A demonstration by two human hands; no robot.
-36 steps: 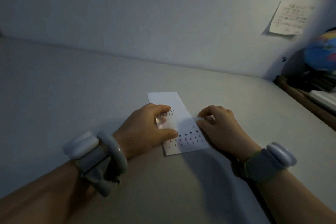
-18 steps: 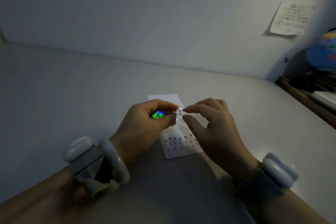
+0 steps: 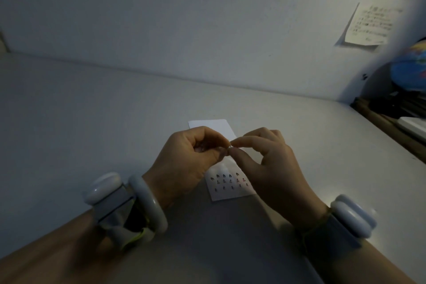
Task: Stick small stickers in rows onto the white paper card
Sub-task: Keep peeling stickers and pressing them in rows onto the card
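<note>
Above the card (image 3: 227, 193), both hands' fingers (image 3: 244, 142) pinch, perhaps stickers.

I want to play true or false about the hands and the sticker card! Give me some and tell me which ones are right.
1. The white paper card lies flat on the grey table. True.
2. The card has no stickers on it yet. False: rows of small stickers already sit on its near end.
3. Both hands are raised above the card, fingertips meeting. True: the left hand and the right hand pinch together at one spot.
4. The right hand is pressed flat on the table. False: it is lifted, thumb and forefinger pinched.
5. A paper note hangs on the wall at the right. True.
</note>
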